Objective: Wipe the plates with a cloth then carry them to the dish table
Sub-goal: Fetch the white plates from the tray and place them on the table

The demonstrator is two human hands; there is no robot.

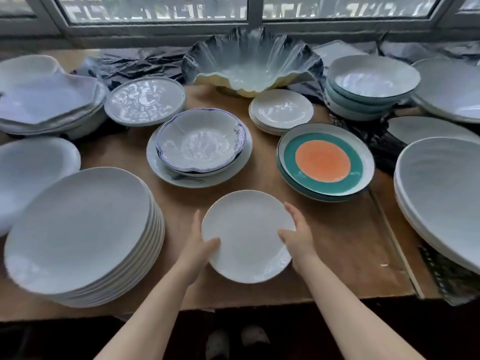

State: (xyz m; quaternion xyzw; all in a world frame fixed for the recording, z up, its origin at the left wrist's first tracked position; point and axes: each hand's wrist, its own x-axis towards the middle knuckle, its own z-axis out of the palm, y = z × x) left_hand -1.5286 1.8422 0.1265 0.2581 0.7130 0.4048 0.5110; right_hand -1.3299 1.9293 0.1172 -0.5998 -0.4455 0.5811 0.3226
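Spanning both hands' grip: white plate [248, 236].

- The fingers of the left hand [200, 242] and right hand [298, 237] lie hidden under the small white plate [246, 236]; only the thumbs show on its rim.
- The big bowls [441, 198] at right are cut off by the frame edge.
- The white stack [78, 235] at left blurs along its near rim.
- Whether the held plate touches the table [337, 242] cannot be told.
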